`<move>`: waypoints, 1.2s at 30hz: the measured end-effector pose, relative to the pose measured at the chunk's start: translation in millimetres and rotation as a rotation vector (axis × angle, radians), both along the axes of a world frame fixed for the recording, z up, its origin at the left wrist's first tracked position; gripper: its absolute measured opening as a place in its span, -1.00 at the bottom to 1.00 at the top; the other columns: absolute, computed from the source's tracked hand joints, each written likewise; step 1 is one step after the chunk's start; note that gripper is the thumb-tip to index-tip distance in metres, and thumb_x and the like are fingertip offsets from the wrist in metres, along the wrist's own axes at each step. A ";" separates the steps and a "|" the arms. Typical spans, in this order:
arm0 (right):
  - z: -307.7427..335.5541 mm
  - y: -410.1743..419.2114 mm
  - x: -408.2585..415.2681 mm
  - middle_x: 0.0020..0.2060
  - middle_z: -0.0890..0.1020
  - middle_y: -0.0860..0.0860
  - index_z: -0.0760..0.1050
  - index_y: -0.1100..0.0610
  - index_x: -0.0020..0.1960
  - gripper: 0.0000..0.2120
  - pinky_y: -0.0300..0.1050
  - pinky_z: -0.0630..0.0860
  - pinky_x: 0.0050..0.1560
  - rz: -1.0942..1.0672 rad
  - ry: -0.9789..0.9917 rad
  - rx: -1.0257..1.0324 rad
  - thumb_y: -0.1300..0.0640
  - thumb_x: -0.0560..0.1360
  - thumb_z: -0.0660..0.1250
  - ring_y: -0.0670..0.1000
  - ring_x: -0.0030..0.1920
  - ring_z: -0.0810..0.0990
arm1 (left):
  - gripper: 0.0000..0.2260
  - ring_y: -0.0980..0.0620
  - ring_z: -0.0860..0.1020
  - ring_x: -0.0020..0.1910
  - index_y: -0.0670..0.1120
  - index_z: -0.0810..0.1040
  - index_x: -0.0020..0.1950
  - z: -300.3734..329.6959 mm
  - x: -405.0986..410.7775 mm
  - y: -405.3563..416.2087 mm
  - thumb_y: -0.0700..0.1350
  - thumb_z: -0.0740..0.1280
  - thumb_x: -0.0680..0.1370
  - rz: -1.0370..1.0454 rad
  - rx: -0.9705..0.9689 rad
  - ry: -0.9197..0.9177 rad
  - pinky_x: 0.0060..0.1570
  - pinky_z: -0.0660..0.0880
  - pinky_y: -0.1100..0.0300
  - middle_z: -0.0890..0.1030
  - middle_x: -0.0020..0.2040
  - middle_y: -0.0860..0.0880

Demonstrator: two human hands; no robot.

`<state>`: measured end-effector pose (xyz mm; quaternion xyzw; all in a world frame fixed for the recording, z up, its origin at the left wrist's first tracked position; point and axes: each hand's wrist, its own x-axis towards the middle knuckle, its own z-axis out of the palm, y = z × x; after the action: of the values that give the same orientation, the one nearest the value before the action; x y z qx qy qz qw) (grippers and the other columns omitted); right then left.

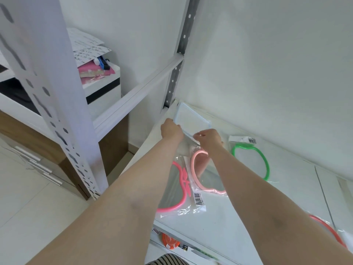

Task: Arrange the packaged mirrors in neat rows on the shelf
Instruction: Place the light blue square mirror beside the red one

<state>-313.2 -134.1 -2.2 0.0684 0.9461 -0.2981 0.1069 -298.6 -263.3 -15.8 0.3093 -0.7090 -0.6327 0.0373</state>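
Blue-framed mirror (193, 119): rigid, fragile, slippery wrapper; gripped by frame edges.
Left hand (171, 130): fingers curled on left edge.
Right hand (209, 137): wrapper pinched at near edge.

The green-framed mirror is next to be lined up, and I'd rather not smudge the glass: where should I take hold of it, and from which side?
Pinch the white header card at the far end of the green-framed mirror, reaching from the right. The pack lies flat, its card clear of the glass, and both the left hand and right hand crowd the left side at the blue-framed mirror.
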 end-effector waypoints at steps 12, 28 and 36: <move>55.4 61.9 23.6 0.03 0.58 0.18 0.28 0.11 0.43 -0.34 0.01 0.56 -0.07 -0.264 0.099 -0.546 0.18 0.41 0.48 0.14 -0.05 0.58 | -0.72 -0.12 0.58 -0.24 -0.26 0.50 0.20 70.7 37.7 -11.6 -0.40 0.16 0.53 -0.041 0.337 -0.038 -0.34 0.61 0.15 0.58 -0.01 -0.20; 89.6 76.4 143.5 -0.32 0.52 0.05 0.47 0.14 -0.23 -0.82 -0.35 0.53 -0.51 -0.821 0.165 -1.061 0.36 0.46 0.35 -0.02 -0.36 0.50 | -0.86 0.03 0.57 -0.55 -0.21 0.47 -0.21 105.4 133.3 45.7 -0.29 0.35 0.53 -0.382 0.462 -0.108 -0.09 0.62 0.06 0.51 -0.29 -0.11; 71.7 78.6 268.1 -0.35 0.58 0.07 0.52 0.14 -0.24 -0.85 -0.30 0.60 -0.37 -0.958 0.176 -1.144 0.33 0.43 0.41 -0.01 -0.41 0.56 | -0.66 -0.02 0.52 -0.30 -0.32 0.46 0.29 98.1 217.3 37.5 -0.43 0.30 0.51 -0.515 0.502 -0.112 -0.27 0.61 0.21 0.53 -0.24 -0.10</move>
<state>-45.1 -55.5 69.5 0.3823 0.5151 -0.7616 -0.0916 -81.3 -225.7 82.4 0.1541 -0.5873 -0.7577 -0.2393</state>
